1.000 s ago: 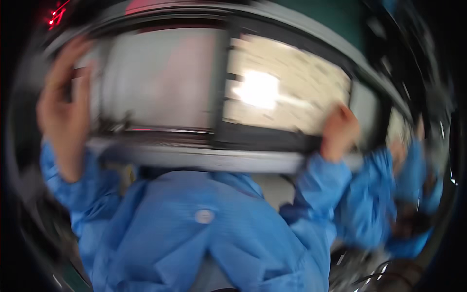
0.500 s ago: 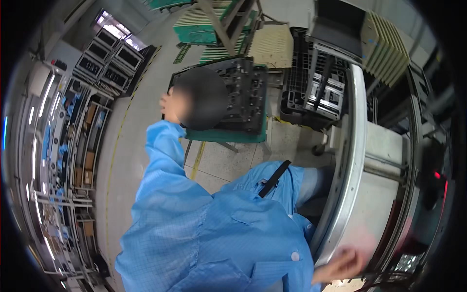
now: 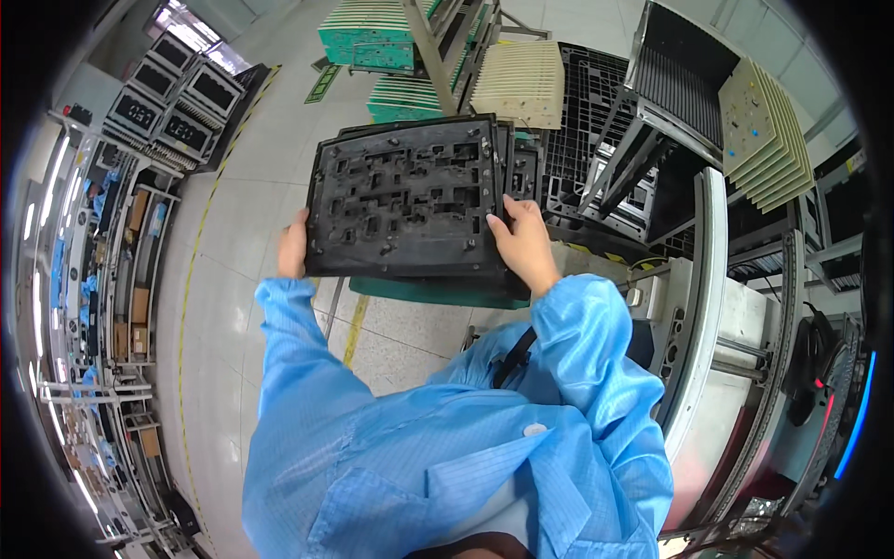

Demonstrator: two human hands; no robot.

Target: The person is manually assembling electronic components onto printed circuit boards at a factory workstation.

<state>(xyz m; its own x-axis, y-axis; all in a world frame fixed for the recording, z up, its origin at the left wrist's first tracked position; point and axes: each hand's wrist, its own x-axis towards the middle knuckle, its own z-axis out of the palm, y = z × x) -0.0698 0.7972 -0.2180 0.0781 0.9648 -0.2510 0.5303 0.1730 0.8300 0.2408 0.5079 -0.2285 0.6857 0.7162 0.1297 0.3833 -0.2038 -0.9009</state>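
Note:
A black rectangular circuit-board pallet (image 3: 405,200) with many irregular cutouts is held in front of me, its near edge tipped slightly toward me. At its left edge my left hand (image 3: 292,247) is closed, with most of the fingers hidden behind the frame. My right hand (image 3: 525,244) grips the right edge, the thumb on the near side. Behind the held pallet, part of another black pallet (image 3: 527,175) shows. Underneath is a green-edged stand (image 3: 438,292), its top mostly covered.
Green circuit boards (image 3: 368,47) stand in a rack beyond, beside cream boards (image 3: 517,86). A black plastic shipping pallet (image 3: 582,102) lies at the far right. A metal conveyor rail (image 3: 700,317) runs close on my right, with more boards (image 3: 773,130) above. Shelving (image 3: 102,307) lines the left.
My right hand has come from the lower right to the pallet's right edge. Both hands now hold the pallet, which is raised and tilted. The blurred dark patch by my left hand is gone.

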